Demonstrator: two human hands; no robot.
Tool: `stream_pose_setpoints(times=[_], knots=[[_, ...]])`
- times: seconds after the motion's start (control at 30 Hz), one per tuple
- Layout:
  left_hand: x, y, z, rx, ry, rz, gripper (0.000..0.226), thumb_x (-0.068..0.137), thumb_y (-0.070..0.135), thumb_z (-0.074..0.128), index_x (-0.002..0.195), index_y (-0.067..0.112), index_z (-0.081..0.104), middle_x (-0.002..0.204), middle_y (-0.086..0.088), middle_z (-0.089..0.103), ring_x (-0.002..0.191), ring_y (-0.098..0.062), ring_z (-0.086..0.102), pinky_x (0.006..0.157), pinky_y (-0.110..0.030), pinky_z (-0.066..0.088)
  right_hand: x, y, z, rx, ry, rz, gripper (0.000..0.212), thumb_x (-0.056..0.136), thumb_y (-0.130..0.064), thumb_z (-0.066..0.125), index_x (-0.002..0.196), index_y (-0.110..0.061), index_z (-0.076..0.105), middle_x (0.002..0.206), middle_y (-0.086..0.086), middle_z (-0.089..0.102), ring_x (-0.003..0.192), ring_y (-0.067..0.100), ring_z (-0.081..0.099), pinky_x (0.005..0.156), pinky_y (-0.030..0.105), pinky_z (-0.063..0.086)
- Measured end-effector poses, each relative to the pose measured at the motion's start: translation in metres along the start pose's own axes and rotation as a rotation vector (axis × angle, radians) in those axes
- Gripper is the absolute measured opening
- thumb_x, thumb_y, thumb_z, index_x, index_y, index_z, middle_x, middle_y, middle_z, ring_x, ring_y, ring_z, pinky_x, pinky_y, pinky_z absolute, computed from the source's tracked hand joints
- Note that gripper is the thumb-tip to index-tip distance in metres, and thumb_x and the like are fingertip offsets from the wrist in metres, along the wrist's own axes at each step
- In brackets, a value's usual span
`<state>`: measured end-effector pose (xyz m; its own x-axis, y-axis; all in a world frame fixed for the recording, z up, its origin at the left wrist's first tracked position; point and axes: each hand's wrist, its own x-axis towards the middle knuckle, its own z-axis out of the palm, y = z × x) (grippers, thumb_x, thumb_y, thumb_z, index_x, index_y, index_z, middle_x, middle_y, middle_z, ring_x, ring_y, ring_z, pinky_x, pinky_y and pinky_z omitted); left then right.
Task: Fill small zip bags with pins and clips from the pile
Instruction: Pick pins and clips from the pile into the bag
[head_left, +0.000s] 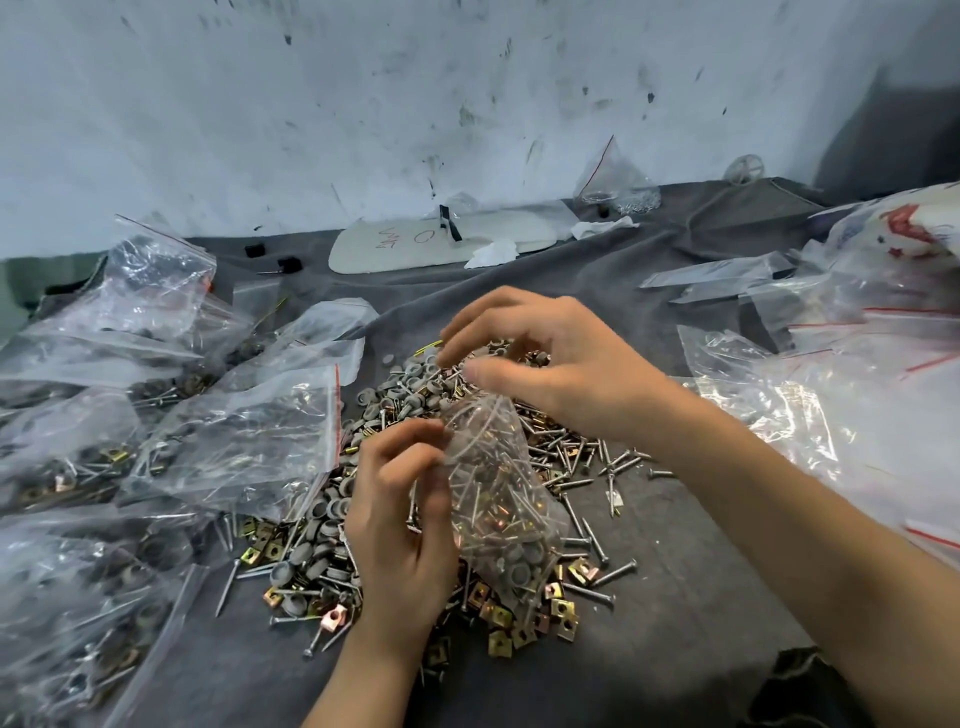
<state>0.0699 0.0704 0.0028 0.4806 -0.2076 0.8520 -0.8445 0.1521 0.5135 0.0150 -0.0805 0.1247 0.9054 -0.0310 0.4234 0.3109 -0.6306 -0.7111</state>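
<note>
- My left hand (400, 525) is gripping a small clear plastic zip bag (498, 499); its fingers (410, 457) are curling round the bag's left edge near the mouth.
- That bag is standing upright over the middle of the pile, between my two hands, and is carrying silver pins, brass-coloured clips and grey caps inside.
- My right hand (561, 364) is hovering just above the bag's mouth, fingers arching narrowly toward the thumb; blur is hiding the tips, so I cannot tell whether they are pinching anything.
- A loose pile of silver metal pins, square brass-coloured clips and round grey caps (405, 384) is lying on the dark grey cloth-covered counter (675, 597), spreading around and beneath the bag.
- Filled clear zip bags with red seal lines (244, 441) are lying heaped just left of the pile.
- Empty clear zip bags (779, 405) are lying to the right.
- A white oval board with red marks (415, 244) is lying at the back, near the scuffed white wall (363, 104).
</note>
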Motion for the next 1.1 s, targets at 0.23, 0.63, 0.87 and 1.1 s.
stream_pose_setpoints(times=[0.23,0.63,0.87,1.1], knots=[[0.001,-0.001,-0.001,-0.015,0.052,-0.004,0.007,0.102,0.028,0.045,0.104,0.025,0.05,0.113,-0.003,0.056,0.098,-0.035,0.06,0.08,-0.042,0.05,0.013,0.053,0.039,-0.241,-0.12,0.21,0.02,0.081,-0.014,0.072,0.101,-0.015,0.072,0.107,0.001,0.062,0.106,0.018,0.053,0.099,0.039,0.041],[0.0,-0.001,0.0,0.005,0.038,-0.015,0.014,0.102,0.029,0.044,0.102,0.018,0.052,0.114,0.002,0.055,0.097,-0.034,0.061,0.077,-0.047,0.052,0.018,0.083,0.06,-0.395,-0.205,0.237,0.032,0.076,-0.034,0.074,0.104,-0.022,0.063,0.11,-0.006,0.057,0.106,0.012,0.044,0.105,0.037,0.035],[0.001,0.001,-0.002,0.002,0.022,-0.028,0.007,0.102,0.03,0.044,0.107,0.028,0.049,0.114,0.003,0.056,0.099,-0.035,0.062,0.079,-0.05,0.052,0.014,0.037,0.012,0.204,0.097,0.156,0.02,0.08,-0.01,0.073,0.081,-0.026,0.061,0.083,-0.009,0.068,0.084,0.008,0.065,0.076,0.015,0.047],[0.002,-0.001,-0.001,0.042,0.006,-0.009,0.017,0.102,0.028,0.042,0.103,0.014,0.051,0.114,-0.002,0.056,0.105,-0.024,0.06,0.083,-0.035,0.049,0.005,0.006,0.004,-0.013,-0.141,0.022,0.008,0.081,-0.013,0.074,0.089,-0.016,0.073,0.089,-0.006,0.071,0.09,0.004,0.064,0.089,0.027,0.048]])
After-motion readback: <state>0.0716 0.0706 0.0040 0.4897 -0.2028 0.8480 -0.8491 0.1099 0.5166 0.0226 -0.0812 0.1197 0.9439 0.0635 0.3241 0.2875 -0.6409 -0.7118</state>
